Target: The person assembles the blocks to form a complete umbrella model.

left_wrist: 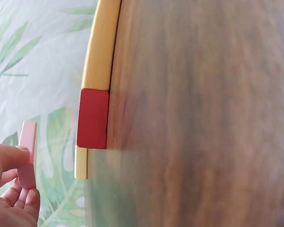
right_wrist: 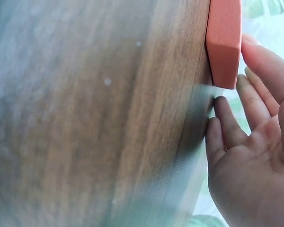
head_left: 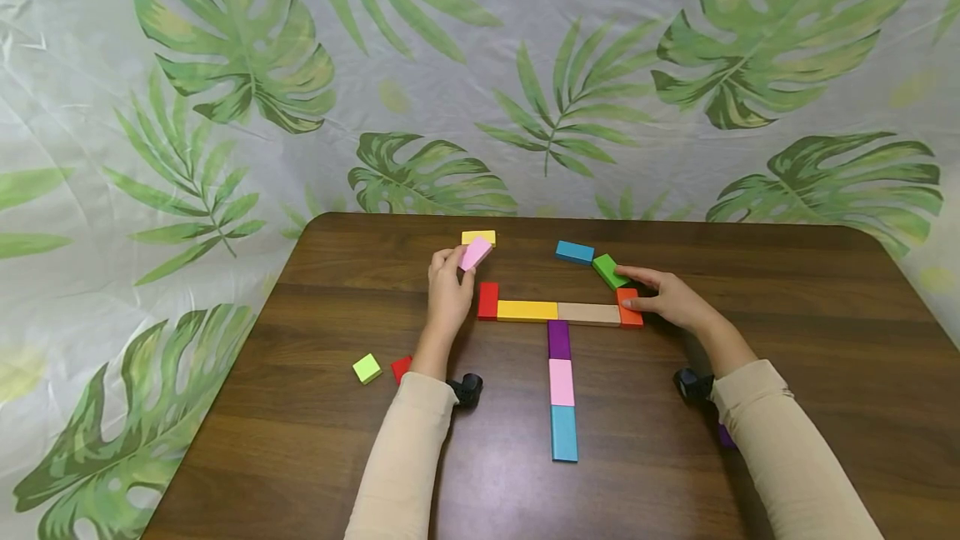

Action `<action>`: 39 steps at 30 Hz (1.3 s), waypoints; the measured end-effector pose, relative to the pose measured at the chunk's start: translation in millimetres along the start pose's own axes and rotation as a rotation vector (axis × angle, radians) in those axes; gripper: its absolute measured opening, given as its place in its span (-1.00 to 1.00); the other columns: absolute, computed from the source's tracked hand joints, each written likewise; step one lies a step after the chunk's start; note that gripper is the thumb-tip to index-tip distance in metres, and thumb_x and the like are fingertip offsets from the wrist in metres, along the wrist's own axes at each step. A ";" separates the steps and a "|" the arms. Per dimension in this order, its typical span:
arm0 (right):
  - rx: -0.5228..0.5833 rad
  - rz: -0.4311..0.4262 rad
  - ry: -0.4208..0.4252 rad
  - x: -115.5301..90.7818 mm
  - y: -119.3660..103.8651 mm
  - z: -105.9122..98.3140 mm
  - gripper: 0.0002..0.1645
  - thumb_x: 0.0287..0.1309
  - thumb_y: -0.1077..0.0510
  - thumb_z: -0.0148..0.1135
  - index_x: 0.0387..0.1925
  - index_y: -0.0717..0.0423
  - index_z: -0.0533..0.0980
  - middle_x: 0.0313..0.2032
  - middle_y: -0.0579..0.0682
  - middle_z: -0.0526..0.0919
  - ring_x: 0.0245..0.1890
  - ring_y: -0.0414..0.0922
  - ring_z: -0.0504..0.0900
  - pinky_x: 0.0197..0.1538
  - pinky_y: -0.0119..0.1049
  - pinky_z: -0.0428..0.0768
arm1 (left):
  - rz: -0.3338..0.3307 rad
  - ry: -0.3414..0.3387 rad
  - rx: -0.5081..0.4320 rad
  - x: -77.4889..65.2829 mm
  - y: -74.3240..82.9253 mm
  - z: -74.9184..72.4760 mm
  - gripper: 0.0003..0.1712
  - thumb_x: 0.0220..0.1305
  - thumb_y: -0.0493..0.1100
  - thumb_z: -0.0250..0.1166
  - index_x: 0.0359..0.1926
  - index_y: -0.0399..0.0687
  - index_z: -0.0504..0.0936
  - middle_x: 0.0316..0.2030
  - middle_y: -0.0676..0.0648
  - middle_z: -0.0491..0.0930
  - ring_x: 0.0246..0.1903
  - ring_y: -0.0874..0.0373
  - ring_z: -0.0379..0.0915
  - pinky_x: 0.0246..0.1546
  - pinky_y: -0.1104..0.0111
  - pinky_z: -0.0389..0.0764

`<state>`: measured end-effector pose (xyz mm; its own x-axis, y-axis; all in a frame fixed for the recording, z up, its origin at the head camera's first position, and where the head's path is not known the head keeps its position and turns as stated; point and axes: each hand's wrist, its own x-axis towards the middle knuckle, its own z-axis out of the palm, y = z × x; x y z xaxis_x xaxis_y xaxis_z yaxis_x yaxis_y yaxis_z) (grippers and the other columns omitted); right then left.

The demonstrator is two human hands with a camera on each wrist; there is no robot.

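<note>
My left hand (head_left: 450, 291) pinches a pink block (head_left: 476, 253) between thumb and fingers, raised above the table in front of a yellow block (head_left: 478, 237). Beneath it a red block (head_left: 488, 301) stands at the left end of a row with a longer yellow block (head_left: 527, 311), a tan block (head_left: 588, 314) and an orange block (head_left: 630, 307). On the orange block rests the thumb of my right hand (head_left: 667, 297). Its forefinger reaches to a green block (head_left: 610, 271); its other fingers (right_wrist: 232, 123) extend loosely beside the orange block in the right wrist view.
From the row's middle, purple (head_left: 558, 340), pink (head_left: 561, 382) and blue (head_left: 564, 433) blocks run toward me. A blue block (head_left: 575, 252) lies behind the row. Lime (head_left: 367, 368) and red (head_left: 401, 368) blocks sit left; a purple block (head_left: 726, 437) is partly under the right sleeve.
</note>
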<state>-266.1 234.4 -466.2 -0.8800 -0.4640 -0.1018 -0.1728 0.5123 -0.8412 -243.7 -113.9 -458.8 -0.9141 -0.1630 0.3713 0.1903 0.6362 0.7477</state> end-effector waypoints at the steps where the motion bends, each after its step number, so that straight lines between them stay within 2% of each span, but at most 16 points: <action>1: 0.004 0.002 0.001 0.1 0.3 0.1 -0.25 0.05 0.13 0.26 0.27 0.17 0.21 0.25 0.25 0.15 0.26 0.18 0.03 0.19 0.12 0.03 | -0.001 -0.006 0.007 0.4 0.0 1.4 -0.59 0.12 -0.36 0.22 0.05 -0.24 0.49 -0.05 -0.21 0.36 -0.03 -0.10 0.24 -0.01 0.18 0.33; 8: 0.003 0.012 -0.001 0.4 1.6 -0.2 -0.25 0.05 0.11 0.26 0.27 0.14 0.22 0.26 0.23 0.15 0.27 0.17 0.02 0.20 0.12 0.02 | 0.001 -0.037 0.018 3.1 2.4 8.4 -0.59 0.11 -0.37 0.23 0.04 -0.22 0.50 -0.07 -0.20 0.37 -0.03 -0.10 0.25 0.01 0.19 0.31; 16: -0.005 0.004 -0.003 0.4 0.7 -0.4 -0.25 0.06 0.10 0.25 0.27 0.14 0.21 0.26 0.23 0.15 0.27 0.17 0.01 0.20 0.11 0.02 | -0.030 -0.064 0.046 5.3 5.4 18.1 -0.58 0.11 -0.34 0.23 0.05 -0.21 0.51 -0.05 -0.19 0.38 -0.04 -0.07 0.26 0.00 0.22 0.31; 27: -0.002 0.001 -0.003 1.0 1.8 -0.1 -0.25 0.05 0.11 0.26 0.27 0.16 0.21 0.26 0.24 0.15 0.27 0.17 0.02 0.20 0.11 0.03 | -0.019 -0.102 0.051 7.2 9.6 32.8 -0.58 0.11 -0.33 0.25 0.05 -0.22 0.51 -0.06 -0.18 0.38 -0.03 -0.07 0.27 0.01 0.24 0.32; 35: -0.010 -0.053 0.009 -1.5 0.8 0.6 -0.26 0.05 0.07 0.25 0.27 0.10 0.23 0.24 0.25 0.18 0.24 0.20 0.06 0.17 0.11 0.09 | 0.001 -0.115 0.043 6.7 12.2 38.8 -0.58 0.09 -0.35 0.25 0.04 -0.25 0.51 -0.08 -0.20 0.40 -0.05 -0.08 0.30 0.00 0.24 0.33; 39: 0.008 -0.012 -0.003 -2.7 -7.3 0.2 -0.27 0.07 0.16 0.24 0.26 0.20 0.21 0.25 0.29 0.14 0.25 0.23 0.01 0.18 0.15 0.03 | -0.002 -0.135 0.053 7.3 10.7 42.1 -0.58 0.09 -0.35 0.26 0.04 -0.26 0.51 -0.08 -0.20 0.40 -0.05 -0.07 0.30 -0.01 0.25 0.33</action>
<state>-262.4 231.8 -459.9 -0.8765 -0.4724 -0.0929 -0.1802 0.5007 -0.8467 -263.5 -76.6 -471.2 -0.9550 -0.0640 0.2896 0.1720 0.6758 0.7168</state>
